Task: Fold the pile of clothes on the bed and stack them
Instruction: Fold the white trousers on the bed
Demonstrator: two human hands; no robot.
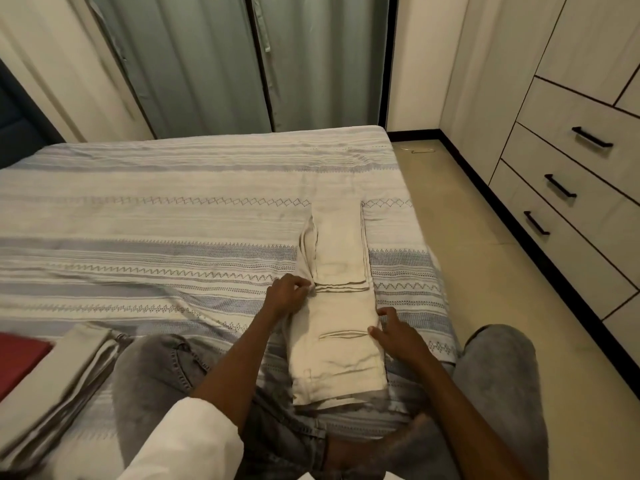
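Far left: red item [20, 362] and a folded grey-beige garment [59, 382] lie touching on the bed [173, 216]; likely the stack. Centre: left hand [289, 294] pinches the left edge of the cream trousers [341, 306], fingers curled on a fabric fold. The trousers lie lengthwise near the bed's right edge. Right hand [398, 336] rests on their right edge, fingers loosely spread, gripping nothing. Judgement: square both side edges and flatten the loose left flap before the next crosswise fold.

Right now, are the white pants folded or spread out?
Folded. The pants lie in a narrow strip, leg ends doubled back on top, with both hands at the sides.
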